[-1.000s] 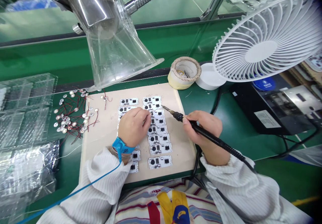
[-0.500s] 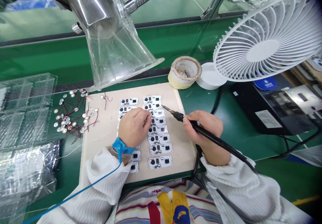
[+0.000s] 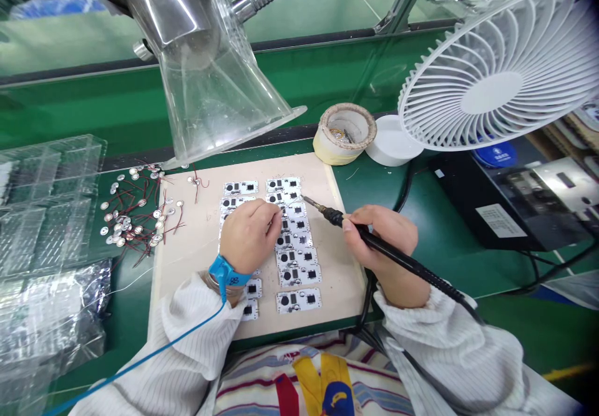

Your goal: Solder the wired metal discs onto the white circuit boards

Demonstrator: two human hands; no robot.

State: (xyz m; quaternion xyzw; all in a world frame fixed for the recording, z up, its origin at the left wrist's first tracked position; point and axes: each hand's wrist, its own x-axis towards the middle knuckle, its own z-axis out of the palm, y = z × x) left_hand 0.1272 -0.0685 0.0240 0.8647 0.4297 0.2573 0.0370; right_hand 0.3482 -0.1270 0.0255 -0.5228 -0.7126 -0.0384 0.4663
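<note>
My right hand (image 3: 386, 241) is closed around the black handle of a soldering iron (image 3: 334, 216). The iron's tip points left, at the right edge of a white circuit board (image 3: 284, 198) near the top of the right column. Over the left column rests my left hand (image 3: 250, 232), its fingers pinched on a thin solder wire (image 3: 292, 203) that reaches toward the iron's tip. Its fingertips are partly hidden, and the hand covers several boards. More white circuit boards (image 3: 298, 300) lie in two columns on a beige mat (image 3: 337, 304).
Small round discs with red and black wires (image 3: 126, 222) lie scattered at left, beside clear plastic trays (image 3: 51, 198) and a silvery bag (image 3: 84, 310). A clear funnel hood (image 3: 219, 98) hangs overhead. A tape roll (image 3: 344, 135), white dish (image 3: 393, 141), fan (image 3: 491, 91) and black box (image 3: 486, 198) stand right.
My right hand and the iron have barely shifted. The left hand keeps its place over the boards, and the boards stay where they were.
</note>
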